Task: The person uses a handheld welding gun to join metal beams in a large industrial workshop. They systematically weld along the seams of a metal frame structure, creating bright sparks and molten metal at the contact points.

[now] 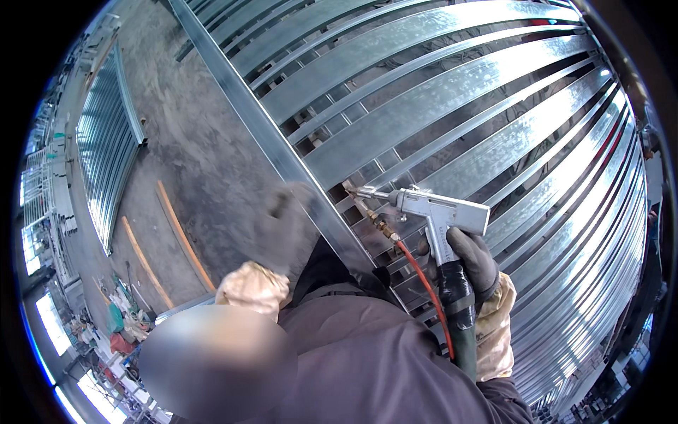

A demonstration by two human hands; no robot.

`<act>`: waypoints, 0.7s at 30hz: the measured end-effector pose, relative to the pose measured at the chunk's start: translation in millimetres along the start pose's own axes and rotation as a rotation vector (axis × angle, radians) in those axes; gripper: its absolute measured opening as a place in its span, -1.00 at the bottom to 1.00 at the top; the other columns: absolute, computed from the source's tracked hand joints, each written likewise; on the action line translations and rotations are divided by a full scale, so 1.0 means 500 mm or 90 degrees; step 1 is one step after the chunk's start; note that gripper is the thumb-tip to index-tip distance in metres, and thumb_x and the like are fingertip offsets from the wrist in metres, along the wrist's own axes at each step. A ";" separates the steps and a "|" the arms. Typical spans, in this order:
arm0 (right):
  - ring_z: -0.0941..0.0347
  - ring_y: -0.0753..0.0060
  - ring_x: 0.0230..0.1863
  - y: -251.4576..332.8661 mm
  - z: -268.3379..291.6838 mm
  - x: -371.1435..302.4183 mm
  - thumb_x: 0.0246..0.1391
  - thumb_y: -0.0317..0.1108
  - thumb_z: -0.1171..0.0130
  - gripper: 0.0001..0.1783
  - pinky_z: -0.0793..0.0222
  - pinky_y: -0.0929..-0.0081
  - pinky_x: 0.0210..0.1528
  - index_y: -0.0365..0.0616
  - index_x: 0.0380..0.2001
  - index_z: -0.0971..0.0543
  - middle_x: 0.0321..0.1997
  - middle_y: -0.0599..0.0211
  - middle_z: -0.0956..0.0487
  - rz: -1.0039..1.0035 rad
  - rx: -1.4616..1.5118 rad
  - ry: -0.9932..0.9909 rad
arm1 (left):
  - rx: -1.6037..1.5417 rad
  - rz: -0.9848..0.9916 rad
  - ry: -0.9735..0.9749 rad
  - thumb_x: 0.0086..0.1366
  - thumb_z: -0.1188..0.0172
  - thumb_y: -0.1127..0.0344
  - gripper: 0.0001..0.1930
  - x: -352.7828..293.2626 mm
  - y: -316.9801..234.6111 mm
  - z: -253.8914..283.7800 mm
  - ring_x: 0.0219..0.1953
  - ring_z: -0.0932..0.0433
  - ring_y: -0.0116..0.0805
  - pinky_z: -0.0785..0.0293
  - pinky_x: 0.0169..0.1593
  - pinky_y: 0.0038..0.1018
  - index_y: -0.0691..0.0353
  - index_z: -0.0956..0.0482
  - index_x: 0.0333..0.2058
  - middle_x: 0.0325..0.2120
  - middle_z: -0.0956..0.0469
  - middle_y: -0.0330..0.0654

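Observation:
My right hand (474, 258), in a grey glove with a pale cuff, is wrapped round the grip of a silver pistol-shaped welding gun (445, 212). Its nozzle points left, close to the edge rail (282, 152) of a slatted galvanized metal panel (395, 145). A thin red hose (424, 283) with brass fittings runs along the gun's front, and black tape wraps the lower handle. On the left, my gloved left hand (282, 219) is smeared by motion beside the edge rail. Its fingers cannot be made out, nor whether it touches the rail.
Long metal slats fill the right side, with gaps between them. Another slatted panel (109, 141) lies on the concrete floor (166, 106) at the far left. Two orange-brown strips (185, 237) lie nearer. Assorted clutter (127, 318) stands at the lower left.

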State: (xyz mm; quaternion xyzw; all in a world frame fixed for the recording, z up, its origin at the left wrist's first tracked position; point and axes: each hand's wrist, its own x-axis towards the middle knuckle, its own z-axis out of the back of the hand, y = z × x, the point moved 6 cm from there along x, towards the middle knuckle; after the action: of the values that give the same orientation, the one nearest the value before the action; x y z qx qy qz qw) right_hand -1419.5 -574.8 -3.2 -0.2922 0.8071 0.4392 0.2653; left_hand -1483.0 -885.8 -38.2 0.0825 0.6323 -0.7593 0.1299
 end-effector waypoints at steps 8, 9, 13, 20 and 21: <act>-0.56 0.39 -0.51 -0.003 -0.017 0.000 0.30 -0.08 -0.03 -0.52 -0.52 0.49 -0.49 -0.38 -0.05 -0.47 -0.26 0.06 -0.62 0.001 -0.037 0.044 | -0.044 0.015 -0.329 0.46 0.02 0.21 -0.52 0.236 0.154 0.092 0.22 -0.40 0.00 -0.41 0.16 -0.33 0.48 -0.29 0.18 0.13 -0.42 0.25; -0.57 0.41 -0.47 -0.004 -0.016 -0.001 0.31 -0.10 -0.02 -0.54 -0.52 0.51 -0.44 -0.38 -0.05 -0.48 -0.25 0.09 -0.62 -0.012 -0.027 0.058 | 0.075 0.022 -0.309 0.47 0.03 0.18 -0.49 0.264 0.166 0.090 0.22 -0.40 0.08 -0.40 0.18 -0.30 0.50 -0.27 0.20 0.12 -0.42 0.29; -0.57 0.46 -0.40 -0.013 -0.018 -0.001 0.33 -0.15 -0.01 -0.58 -0.52 0.55 -0.34 -0.35 -0.04 -0.49 -0.23 0.16 -0.62 -0.046 -0.024 0.124 | 0.082 -0.046 -0.435 0.46 0.05 0.06 -0.41 0.286 0.169 0.070 0.14 -0.44 0.24 -0.43 0.15 -0.19 0.52 -0.24 0.20 0.09 -0.43 0.34; -0.54 0.43 -0.49 -0.013 -0.005 -0.002 0.35 -0.06 0.07 -0.52 -0.49 0.51 -0.44 -0.37 -0.11 -0.50 -0.30 0.16 -0.60 -0.039 -0.080 0.085 | 0.221 0.064 -0.452 0.46 0.10 0.03 -0.41 0.251 0.103 0.023 0.13 -0.43 0.28 -0.46 0.13 -0.12 0.43 -0.20 0.23 0.08 -0.41 0.37; -0.54 0.42 -0.49 -0.013 -0.006 0.000 0.35 -0.06 0.07 -0.51 -0.49 0.51 -0.43 -0.37 -0.11 -0.50 -0.30 0.16 -0.61 -0.034 -0.081 0.089 | 0.247 0.053 -0.461 0.46 0.09 0.04 -0.42 0.251 0.102 0.028 0.12 -0.44 0.28 -0.47 0.12 -0.12 0.43 -0.21 0.22 0.07 -0.42 0.37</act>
State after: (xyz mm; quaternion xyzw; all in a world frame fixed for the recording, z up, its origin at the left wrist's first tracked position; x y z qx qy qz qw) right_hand -1415.3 -580.5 -5.4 -0.3595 0.7862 0.4607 0.2009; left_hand -1586.6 -919.5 -119.8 -0.1420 0.3868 -0.8385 0.3565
